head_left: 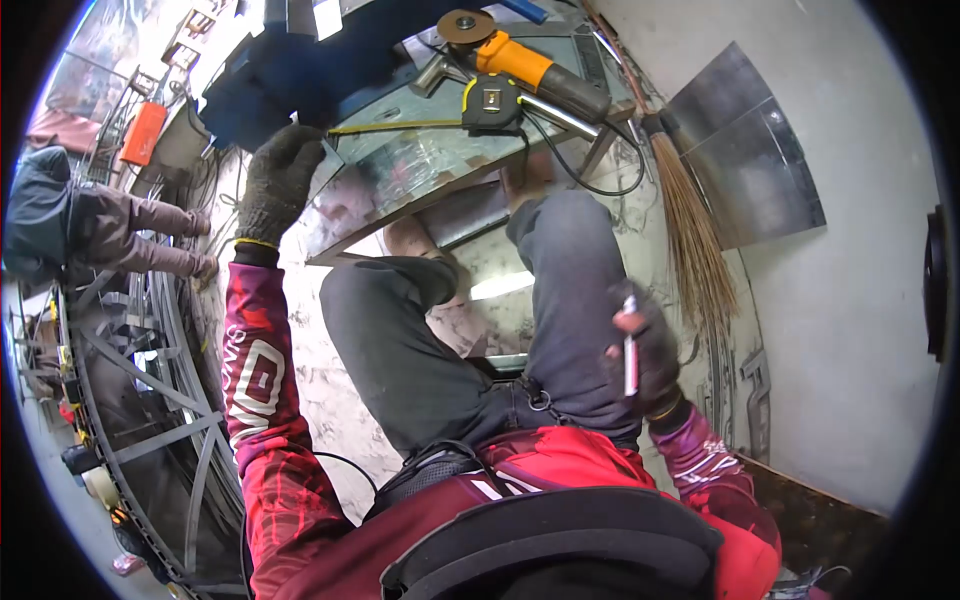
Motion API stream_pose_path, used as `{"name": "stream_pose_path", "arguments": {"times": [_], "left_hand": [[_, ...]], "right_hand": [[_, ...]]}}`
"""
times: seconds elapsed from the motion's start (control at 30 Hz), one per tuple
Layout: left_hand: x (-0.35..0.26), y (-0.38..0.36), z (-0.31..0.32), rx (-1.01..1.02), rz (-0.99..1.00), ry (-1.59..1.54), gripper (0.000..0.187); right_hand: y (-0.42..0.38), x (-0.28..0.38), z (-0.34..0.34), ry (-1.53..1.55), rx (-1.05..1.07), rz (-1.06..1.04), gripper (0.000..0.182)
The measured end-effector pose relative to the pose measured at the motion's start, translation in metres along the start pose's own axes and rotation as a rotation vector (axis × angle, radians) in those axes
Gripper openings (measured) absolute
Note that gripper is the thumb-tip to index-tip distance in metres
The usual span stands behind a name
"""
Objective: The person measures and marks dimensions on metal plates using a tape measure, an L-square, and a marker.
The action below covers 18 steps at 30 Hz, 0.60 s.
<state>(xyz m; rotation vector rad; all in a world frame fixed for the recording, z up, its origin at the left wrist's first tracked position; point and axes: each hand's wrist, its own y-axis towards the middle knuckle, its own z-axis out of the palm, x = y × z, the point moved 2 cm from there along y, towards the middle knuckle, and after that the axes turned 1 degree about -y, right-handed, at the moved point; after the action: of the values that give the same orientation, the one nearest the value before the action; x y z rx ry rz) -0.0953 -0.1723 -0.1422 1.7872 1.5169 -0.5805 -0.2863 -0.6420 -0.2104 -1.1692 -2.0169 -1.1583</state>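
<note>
My left hand (278, 182), in a dark knit glove, is closed at the left end of the metal workpiece (400, 165). What its fingers grip is hidden. Beside those fingers ends the yellow blade of a tape measure (490, 103), whose black and yellow case rests on the metal at the right. Over my right thigh, my right hand (650, 350) wears a dark glove with bare fingertips. It is closed around a slim white and red marker pen (630, 345), held upright; the hand is slightly blurred.
An orange angle grinder (535, 70) with a disc lies behind the tape case, its cable looping rightward. A straw broom (690, 220) and grey sheet metal (745, 150) lean at the right wall. Metal bars (190, 400) are stacked left. Another person (100, 220) stands far left.
</note>
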Motion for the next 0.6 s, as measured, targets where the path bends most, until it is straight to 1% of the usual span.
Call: {"name": "stream_pose_path", "arguments": {"times": [0.07, 0.1, 0.13, 0.2, 0.23, 0.27, 0.3, 0.33, 0.37, 0.4, 0.47, 0.5, 0.53, 0.57, 0.6], "left_hand": [[0.002, 0.002, 0.015, 0.034, -0.062, -0.075, 0.018], [0.004, 0.003, 0.022, 0.044, -0.056, -0.054, 0.017], [0.002, 0.004, 0.026, 0.044, -0.051, -0.056, 0.017], [-0.002, 0.002, 0.032, 0.12, 0.037, 0.153, 0.018], [-0.001, 0.001, 0.033, 0.121, 0.058, 0.172, 0.019], [-0.001, -0.001, 0.032, 0.109, 0.036, 0.178, 0.019], [-0.002, -0.005, 0.029, 0.095, 0.067, 0.243, 0.019], [0.0, -0.01, 0.026, 0.083, 0.096, 0.31, 0.02], [0.014, -0.017, 0.025, 0.025, 0.067, 0.266, 0.021], [0.022, -0.024, 0.024, 0.042, -0.046, 0.235, 0.022], [0.043, -0.04, 0.026, 0.086, -0.022, 0.339, 0.023], [0.032, -0.046, 0.029, 0.153, -0.163, 0.319, 0.026], [0.039, -0.053, 0.032, 0.168, -0.094, 0.392, 0.035], [0.039, -0.056, 0.035, 0.159, -0.072, 0.413, 0.041], [0.036, -0.055, 0.04, 0.147, -0.051, 0.432, 0.047]], "right_hand": [[-0.019, 0.001, 0.016, 0.068, 0.085, 0.231, 0.043], [-0.016, -0.001, 0.011, -0.225, 0.06, -0.076, 0.04], [-0.012, -0.004, 0.01, -0.23, 0.056, -0.077, 0.04], [-0.005, -0.016, 0.009, 0.229, -0.11, 0.198, 0.038], [0.0, -0.04, 0.008, 0.653, -0.234, 0.527, 0.035], [0.017, -0.072, 0.0, 0.323, -0.217, 0.443, 0.036], [0.068, -0.053, -0.013, -0.059, -0.335, -0.018, 0.036], [0.103, -0.077, -0.027, -0.142, -0.357, -0.035, 0.036], [0.147, -0.084, -0.034, -0.299, -0.393, -0.139, 0.037], [0.178, -0.106, -0.039, -0.238, -0.361, -0.063, 0.04], [0.24, -0.159, -0.038, 0.14, -0.345, 0.17, 0.047], [0.269, -0.181, -0.038, -0.024, -0.305, 0.261, 0.054], [0.295, -0.201, -0.036, -0.19, -0.26, 0.35, 0.062], [0.316, -0.225, -0.034, -0.184, -0.242, 0.35, 0.062], [0.335, -0.248, -0.03, -0.306, -0.166, 0.413, 0.071]]}}
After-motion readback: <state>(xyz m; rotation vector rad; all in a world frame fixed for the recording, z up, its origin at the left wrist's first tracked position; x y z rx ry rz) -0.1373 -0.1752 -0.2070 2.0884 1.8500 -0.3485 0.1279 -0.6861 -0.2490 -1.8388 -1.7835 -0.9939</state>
